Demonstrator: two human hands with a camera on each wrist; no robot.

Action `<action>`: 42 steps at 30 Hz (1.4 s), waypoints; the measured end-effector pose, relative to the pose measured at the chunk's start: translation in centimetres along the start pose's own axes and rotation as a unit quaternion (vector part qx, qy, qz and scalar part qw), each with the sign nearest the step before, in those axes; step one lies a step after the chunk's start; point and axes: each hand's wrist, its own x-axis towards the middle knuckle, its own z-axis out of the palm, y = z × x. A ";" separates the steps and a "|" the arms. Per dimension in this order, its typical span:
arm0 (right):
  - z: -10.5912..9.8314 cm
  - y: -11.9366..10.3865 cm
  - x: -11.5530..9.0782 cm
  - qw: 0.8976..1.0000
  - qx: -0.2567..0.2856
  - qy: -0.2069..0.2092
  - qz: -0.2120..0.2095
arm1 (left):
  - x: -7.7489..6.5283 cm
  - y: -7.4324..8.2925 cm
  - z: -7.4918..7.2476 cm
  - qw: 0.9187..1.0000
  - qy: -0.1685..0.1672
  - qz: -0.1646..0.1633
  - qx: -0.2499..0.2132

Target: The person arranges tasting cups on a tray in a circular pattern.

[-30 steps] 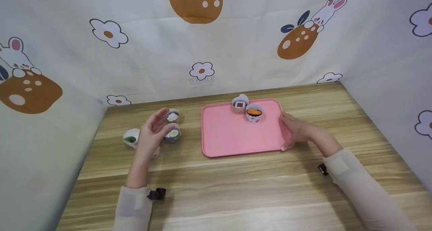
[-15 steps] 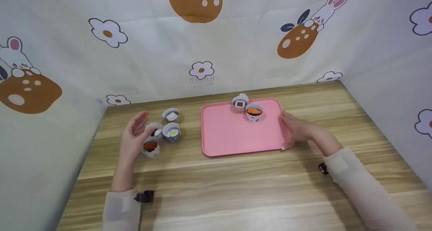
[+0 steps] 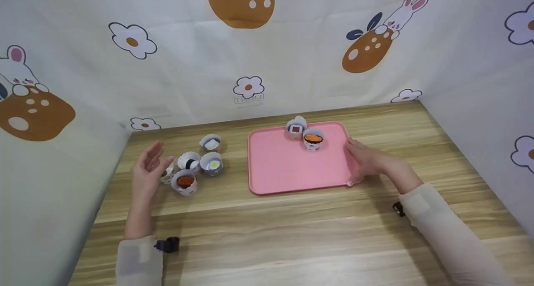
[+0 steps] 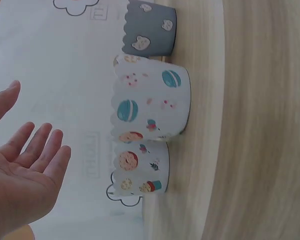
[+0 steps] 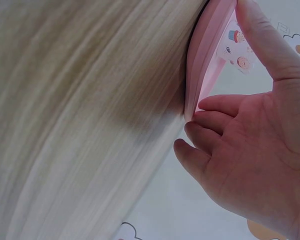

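My left hand (image 3: 147, 175) hovers at the left of a cluster of scalloped paper cups, fingers loosely extended and holding nothing. It partly hides the leftmost cup (image 3: 168, 175). Beside that stand a cup with a reddish-orange topped piece (image 3: 185, 181), a cup with a black-banded white piece (image 3: 191, 164), a grey cup with a yellow-centred piece (image 3: 214, 165) and a cup with a white piece (image 3: 211, 144). My right hand (image 3: 367, 163) touches the right edge of the pink tray (image 3: 283, 173), its fingers fairly straight in the right wrist view.
Two paper cups sit at the tray's back: one with an orange-topped piece (image 3: 313, 139), one with a white square, dark-centred piece (image 3: 296, 129). The wooden table (image 3: 267, 231) meets a printed cloth wall (image 3: 196, 85) behind, with cloth at both sides too.
My left hand has moved left, from over the cups to their outer side, uncovering the middle ones and covering part of the leftmost cup. The right hand and tray have stayed put.
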 end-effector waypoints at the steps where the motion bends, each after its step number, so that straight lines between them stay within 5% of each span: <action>1: 0.0 0.0 0.0 1.000 0.002 -0.001 0.002 | 0.0 -0.1 -0.2 1.000 0.006 0.000 0.002; 10: 0.0 0.2 0.1 1.000 -0.001 0.001 0.003 | 0.5 -1.4 -1.2 0.998 0.042 -0.036 0.006; 19: -0.1 0.0 0.0 1.000 -0.001 -0.006 0.008 | 0.9 -2.8 -2.2 0.998 0.033 -0.049 0.014; 29: -0.1 0.1 0.1 1.000 -0.004 -0.006 0.010 | 1.1 -4.5 -3.1 0.996 -0.032 -0.086 0.018; 42: 0.0 0.2 0.3 1.000 -0.003 -0.008 0.016 | 1.1 -4.9 -3.2 0.986 -0.091 -0.122 0.066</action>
